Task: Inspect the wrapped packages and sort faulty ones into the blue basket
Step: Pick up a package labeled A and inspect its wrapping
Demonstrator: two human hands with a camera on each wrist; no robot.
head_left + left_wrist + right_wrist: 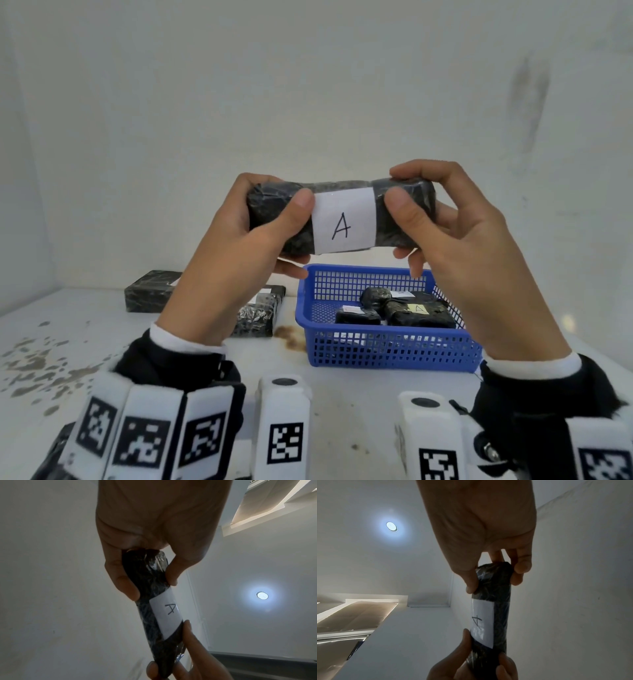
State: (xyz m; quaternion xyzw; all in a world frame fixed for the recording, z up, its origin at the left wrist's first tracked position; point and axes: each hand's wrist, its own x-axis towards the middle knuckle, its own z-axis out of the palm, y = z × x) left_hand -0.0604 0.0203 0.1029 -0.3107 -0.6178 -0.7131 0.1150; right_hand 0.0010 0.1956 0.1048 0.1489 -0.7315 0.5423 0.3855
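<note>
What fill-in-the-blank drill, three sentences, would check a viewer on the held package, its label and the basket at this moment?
1. The black wrapped package is held up by ____ hands, the left hand and the right hand, one at each end.
2. Its white label bears the handwritten letter ____.
3. The basket on the table below is ____ in colour.

Missing words: both; A; blue

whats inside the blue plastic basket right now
Inside the blue plastic mesh basket lie dark film-wrapped packages, at least three, with paper labels; one yellowish label reads "A". The right hand covers the basket's far right corner, so anything there is hidden.
</note>
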